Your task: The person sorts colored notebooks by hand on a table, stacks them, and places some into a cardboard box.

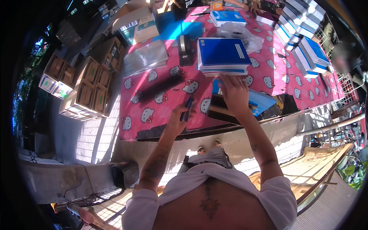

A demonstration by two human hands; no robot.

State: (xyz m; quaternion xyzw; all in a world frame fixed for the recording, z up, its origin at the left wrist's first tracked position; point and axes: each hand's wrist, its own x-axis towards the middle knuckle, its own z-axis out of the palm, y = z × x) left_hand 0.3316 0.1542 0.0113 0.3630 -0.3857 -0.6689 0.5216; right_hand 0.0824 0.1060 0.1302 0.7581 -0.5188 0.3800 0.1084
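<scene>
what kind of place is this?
Probably a packing station for school stationery: stacks of blue spiral notebooks on a pink cartoon-cat tablecloth, a tape dispenser, and open cardboard cartons stacked beside the table.

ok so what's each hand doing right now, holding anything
Left hand: closed around a blue pen.
Right hand: fingers open, resting at the base of the stack of blue notebooks; no grasp visible.

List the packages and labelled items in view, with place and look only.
Cardboard boxes: on the floor left of the table, brown, with green and white labels.
Open carton: at the table's far left corner, tan.
Stack of notebooks: on the pink tablecloth, blue covers with a white label strip, right hand below it.
</scene>
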